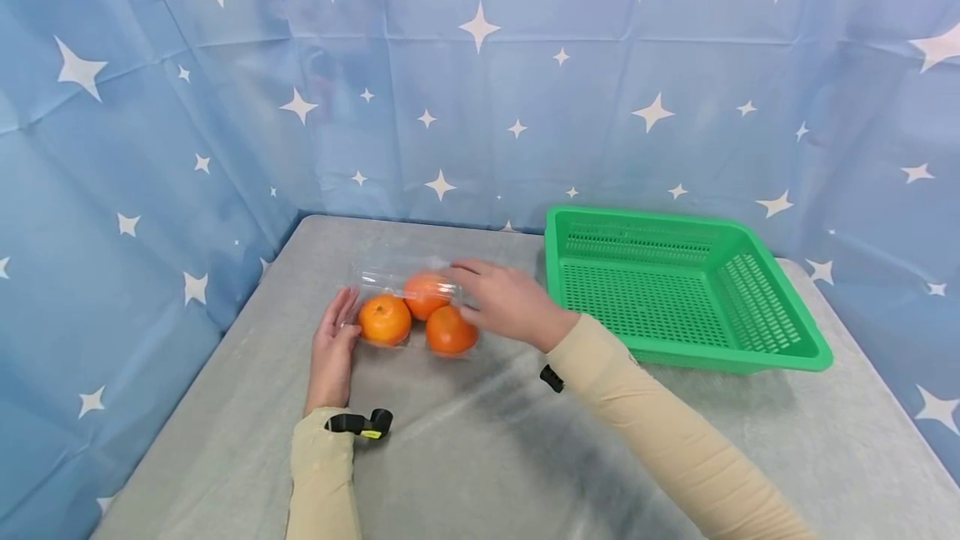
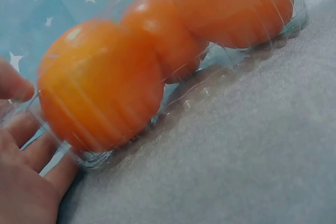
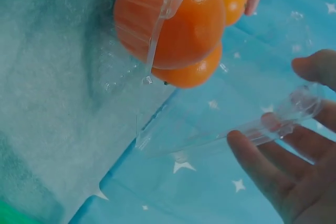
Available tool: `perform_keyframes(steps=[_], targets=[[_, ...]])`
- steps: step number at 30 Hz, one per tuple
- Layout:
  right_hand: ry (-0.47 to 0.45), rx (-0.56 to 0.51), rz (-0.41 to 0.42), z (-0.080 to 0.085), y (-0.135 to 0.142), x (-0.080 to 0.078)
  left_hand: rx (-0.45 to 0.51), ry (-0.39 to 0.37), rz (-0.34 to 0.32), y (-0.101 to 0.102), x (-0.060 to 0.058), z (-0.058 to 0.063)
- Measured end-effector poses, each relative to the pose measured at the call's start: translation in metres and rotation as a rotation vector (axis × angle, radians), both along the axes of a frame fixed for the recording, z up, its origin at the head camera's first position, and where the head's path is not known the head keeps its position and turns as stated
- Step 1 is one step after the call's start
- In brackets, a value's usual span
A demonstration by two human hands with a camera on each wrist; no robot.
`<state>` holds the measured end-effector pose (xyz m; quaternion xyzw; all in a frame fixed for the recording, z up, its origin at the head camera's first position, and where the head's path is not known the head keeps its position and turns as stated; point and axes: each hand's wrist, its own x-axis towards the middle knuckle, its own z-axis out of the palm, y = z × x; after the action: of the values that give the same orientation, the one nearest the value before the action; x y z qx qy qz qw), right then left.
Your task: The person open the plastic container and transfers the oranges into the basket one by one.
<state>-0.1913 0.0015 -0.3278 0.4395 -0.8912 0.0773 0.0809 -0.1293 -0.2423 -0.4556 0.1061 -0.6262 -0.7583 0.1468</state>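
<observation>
A clear plastic clamshell box (image 1: 416, 282) with three oranges in it lies on the table. One orange (image 1: 385, 320) sits at the left, another orange (image 1: 452, 329) at the front right, and a third orange (image 1: 426, 294) behind them. My left hand (image 1: 332, 357) rests against the box's left end, its fingers along the outer wall in the left wrist view. At the right end, my right hand (image 1: 513, 302) touches the raised lid (image 3: 262, 129). Its fairly straight fingers lie against the lid's outer side, and the thumb stands near the lid's edge.
A green plastic basket (image 1: 780, 361) with slotted walls stands right of the box on the grey table (image 1: 450, 457). Blue cloth (image 1: 555, 123) with white stars hangs behind the table and along its left side.
</observation>
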Motion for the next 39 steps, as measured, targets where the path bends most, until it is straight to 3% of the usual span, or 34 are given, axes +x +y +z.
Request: perform_keyframes(steps=[10, 18, 24, 30, 34, 39], targets=[[-0.102, -0.389, -0.026, -0.016, 0.004, -0.004, -0.076, -0.019, 0.043, -0.003, 0.001, 0.000], [-0.121, -0.602, -0.113, -0.037, -0.006, 0.004, -0.057, -0.066, 0.104, -0.004, 0.001, 0.001], [-0.181, -0.752, -0.148, -0.051, -0.008, 0.007, -0.055, -0.066, 0.100, -0.004, -0.003, -0.006], [-0.227, -0.929, -0.102, -0.059, -0.009, 0.007, -0.039, -0.022, 0.078, -0.005, -0.007, -0.009], [-0.264, -1.044, -0.070, -0.060, -0.012, 0.004, -0.051, -0.036, 0.081, -0.005, -0.008, -0.008], [-0.317, -1.150, -0.102, -0.060, -0.016, 0.002, -0.051, -0.059, 0.100, -0.006, -0.008, -0.007]])
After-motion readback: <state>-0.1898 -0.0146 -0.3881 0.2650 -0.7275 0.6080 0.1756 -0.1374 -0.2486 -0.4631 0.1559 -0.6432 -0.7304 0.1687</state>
